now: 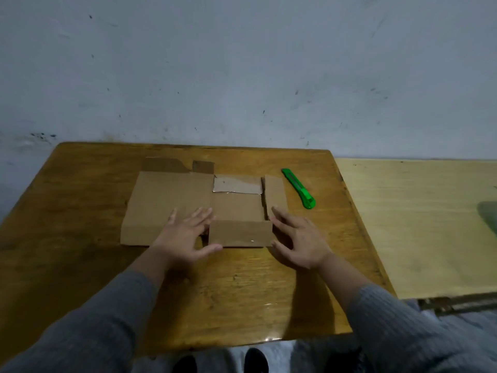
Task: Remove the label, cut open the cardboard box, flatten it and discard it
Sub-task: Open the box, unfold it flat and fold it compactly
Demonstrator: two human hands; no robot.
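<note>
Flattened cardboard box [166,200] on wooden table [80,251] | left hand [185,238], right hand [298,243] fingers spread, pressing | green utility knife [298,188] at 2 o'clock | risk: flaps springing up once released

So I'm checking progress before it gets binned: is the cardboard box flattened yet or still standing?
Flattened: the cardboard box lies spread on the table, flaps out, with no wall standing.

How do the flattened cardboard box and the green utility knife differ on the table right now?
The cardboard box is brown, wide and spread flat; the utility knife is bright green, narrow and lies at a slant. The left hand rests on the box and the right hand is at its edge; the knife lies untouched. Both rest on the wooden table.
</note>
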